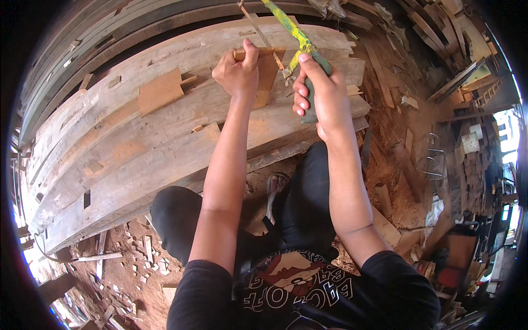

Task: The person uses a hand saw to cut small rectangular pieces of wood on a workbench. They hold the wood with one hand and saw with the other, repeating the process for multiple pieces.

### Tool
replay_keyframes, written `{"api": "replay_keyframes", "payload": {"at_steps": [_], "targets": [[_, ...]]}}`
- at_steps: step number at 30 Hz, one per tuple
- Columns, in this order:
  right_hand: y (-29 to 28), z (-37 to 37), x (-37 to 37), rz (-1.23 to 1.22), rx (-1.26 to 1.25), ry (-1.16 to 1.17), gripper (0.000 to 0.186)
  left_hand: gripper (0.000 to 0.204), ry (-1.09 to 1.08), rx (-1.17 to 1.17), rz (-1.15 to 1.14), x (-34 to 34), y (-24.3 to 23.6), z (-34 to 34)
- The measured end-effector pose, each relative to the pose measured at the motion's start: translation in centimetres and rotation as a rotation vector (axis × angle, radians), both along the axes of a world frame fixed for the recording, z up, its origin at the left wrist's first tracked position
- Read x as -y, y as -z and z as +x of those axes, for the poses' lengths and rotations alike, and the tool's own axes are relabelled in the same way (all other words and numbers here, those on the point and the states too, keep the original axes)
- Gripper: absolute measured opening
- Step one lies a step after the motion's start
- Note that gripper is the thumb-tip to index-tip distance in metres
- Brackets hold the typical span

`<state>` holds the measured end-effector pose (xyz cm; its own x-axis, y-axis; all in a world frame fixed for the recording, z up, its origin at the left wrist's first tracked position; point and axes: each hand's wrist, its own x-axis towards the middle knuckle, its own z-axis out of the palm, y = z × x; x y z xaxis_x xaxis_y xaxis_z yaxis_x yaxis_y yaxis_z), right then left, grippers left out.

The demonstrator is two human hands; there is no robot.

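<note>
My right hand (324, 93) is wrapped round the green handle of a hacksaw (291, 28), with the thumb along the top. The saw's frame is tubular, with worn yellow and green paint. Its thin blade runs beside the frame, crossing the end of a brown wooden board (268, 82). Whether the teeth have cut into the wood is too small to tell. My left hand (237, 71) is closed on the board's upper edge, thumb up, to the left of the blade. Beneath the board lies a bench of thick, weathered planks (181, 132).
A flat wooden offcut (160, 92) rests on the planks to the left. Wood scraps (148, 250) litter the dirt floor at lower left. Timber is stacked along the far side and the right. A white container (470, 143) is among the clutter at right.
</note>
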<state>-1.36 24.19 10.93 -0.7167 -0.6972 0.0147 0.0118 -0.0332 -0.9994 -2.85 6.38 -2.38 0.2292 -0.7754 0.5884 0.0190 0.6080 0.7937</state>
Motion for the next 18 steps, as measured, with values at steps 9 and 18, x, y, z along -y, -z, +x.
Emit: {"api": "replay_keyframes", "payload": {"at_steps": [9,18], "targets": [[-1.7,2.7,-5.7,0.099,-0.098,-0.026,0.036,0.049,0.021,-0.074,0.138,2.1,-0.8,0.5],[-1.2,4.2,-8.6,0.025,0.019,0.081,0.036,0.062,0.090,0.053,-0.027,-0.5,-1.3,-0.1]]}}
